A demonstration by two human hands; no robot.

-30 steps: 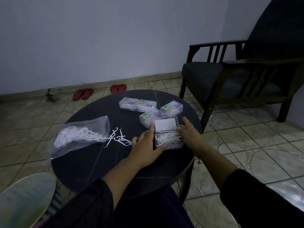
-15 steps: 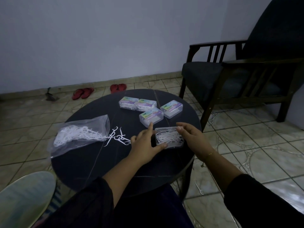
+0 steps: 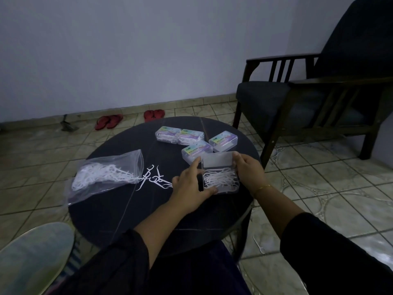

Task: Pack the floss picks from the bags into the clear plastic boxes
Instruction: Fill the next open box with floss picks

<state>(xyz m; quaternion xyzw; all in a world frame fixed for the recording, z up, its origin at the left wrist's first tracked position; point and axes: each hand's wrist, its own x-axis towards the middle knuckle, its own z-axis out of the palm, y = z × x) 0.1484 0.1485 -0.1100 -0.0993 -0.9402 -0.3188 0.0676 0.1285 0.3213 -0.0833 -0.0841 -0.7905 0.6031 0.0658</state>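
The open box (image 3: pixel 221 177) is sitting near the right-hand edge of the round dark table (image 3: pixel 110 209), with bare tabletop lying toward the person. Both hands are gripping it: the left hand (image 3: pixel 189 186) is curling round its left side, thumb under the near corner, and the right hand (image 3: pixel 247 172) is clasping the right side. Its lid is standing raised, perhaps half open; the dim light is making that hard to judge. White floss picks are lying tangled inside. Four closed boxes (image 3: pixel 196 151) are crowding just behind it. The bag (image 3: pixel 106 177) is lying well to the left, with loose picks (image 3: pixel 155 179) spilling from its mouth.
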